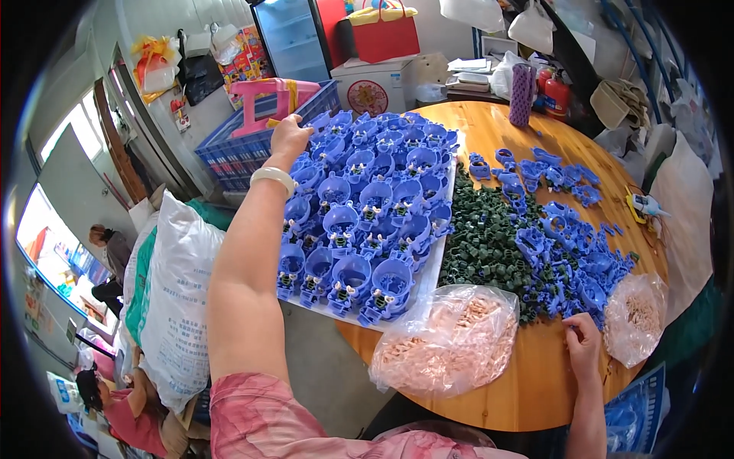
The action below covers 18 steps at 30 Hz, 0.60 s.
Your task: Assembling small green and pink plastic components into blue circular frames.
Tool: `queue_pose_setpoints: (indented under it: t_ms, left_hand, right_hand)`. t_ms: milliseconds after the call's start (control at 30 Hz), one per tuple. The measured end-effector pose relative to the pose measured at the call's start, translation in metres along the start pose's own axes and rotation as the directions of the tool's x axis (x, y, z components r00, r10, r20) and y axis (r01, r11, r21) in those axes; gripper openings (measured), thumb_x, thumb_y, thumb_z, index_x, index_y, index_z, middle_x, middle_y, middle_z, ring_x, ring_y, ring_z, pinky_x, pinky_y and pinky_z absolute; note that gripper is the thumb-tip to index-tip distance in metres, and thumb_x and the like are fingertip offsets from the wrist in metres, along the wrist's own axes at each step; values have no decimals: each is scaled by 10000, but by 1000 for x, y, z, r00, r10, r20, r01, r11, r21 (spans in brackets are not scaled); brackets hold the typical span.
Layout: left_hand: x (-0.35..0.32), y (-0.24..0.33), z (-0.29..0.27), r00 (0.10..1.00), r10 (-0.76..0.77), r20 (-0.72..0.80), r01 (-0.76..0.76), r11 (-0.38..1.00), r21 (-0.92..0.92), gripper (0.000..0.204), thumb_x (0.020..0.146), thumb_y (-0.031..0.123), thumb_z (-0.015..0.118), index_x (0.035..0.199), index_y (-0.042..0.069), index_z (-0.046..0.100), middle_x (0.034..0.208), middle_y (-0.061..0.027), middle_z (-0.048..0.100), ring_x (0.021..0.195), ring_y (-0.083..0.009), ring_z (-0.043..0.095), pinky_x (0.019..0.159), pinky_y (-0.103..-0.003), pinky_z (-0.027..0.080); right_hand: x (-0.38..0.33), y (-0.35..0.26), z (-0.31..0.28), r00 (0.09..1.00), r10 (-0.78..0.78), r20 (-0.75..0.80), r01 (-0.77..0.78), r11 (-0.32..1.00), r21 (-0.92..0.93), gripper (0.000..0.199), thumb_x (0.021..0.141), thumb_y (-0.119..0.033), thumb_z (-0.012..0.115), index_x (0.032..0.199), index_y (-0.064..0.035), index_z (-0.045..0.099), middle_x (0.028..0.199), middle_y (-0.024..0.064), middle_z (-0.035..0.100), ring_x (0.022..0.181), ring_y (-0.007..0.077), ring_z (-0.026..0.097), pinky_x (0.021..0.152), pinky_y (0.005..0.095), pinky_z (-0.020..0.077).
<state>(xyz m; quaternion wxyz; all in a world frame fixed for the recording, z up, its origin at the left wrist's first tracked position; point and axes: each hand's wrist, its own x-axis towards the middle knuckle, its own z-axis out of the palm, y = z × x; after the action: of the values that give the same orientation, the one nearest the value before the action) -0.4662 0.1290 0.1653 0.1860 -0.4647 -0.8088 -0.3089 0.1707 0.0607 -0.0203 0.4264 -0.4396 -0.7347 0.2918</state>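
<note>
Blue cup-shaped pieces fill the white tray at left, apparently being arranged, with the left hand at their far-left edge, grip unclear, the right hand curled near right, contents hidden, and the next move likely calling for gentle placing.

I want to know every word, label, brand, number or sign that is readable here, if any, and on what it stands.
Nothing is clear enough to quote.
White sack: rows of print, too small and blurred.
Wall poster: any print is too small.
White cabinet: round red emblem, no readable words.
Blue parts, clear bag: no lettering visible.
</note>
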Motion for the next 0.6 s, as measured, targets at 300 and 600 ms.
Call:
queue_pose_setpoints:
  t_ms: [300, 600]
  left_hand:
    - [-25, -15, 13, 999, 2, -49, 4, 994, 112, 359, 739, 225, 697, 1020, 21, 606, 964, -203, 646, 932, -346, 619, 794, -419, 484]
    - [-44, -23, 26, 1000, -6, -12, 8, 987, 160, 369, 750, 224, 708, 1031, 16, 590, 964, -201, 646, 931, -344, 620, 789, -415, 496]
  right_hand:
    - [4, -5, 6, 999, -31, -11, 31, 999, -23, 113, 781, 97, 537, 801, -12, 557, 771, 30, 500, 623, 91, 470, 540, 209, 366]
    - [2, -4, 3, 994, -109, 7, 109, 992, -59, 109, 782, 95, 540, 808, -7, 567, 771, 27, 504, 629, 95, 461, 549, 212, 358]
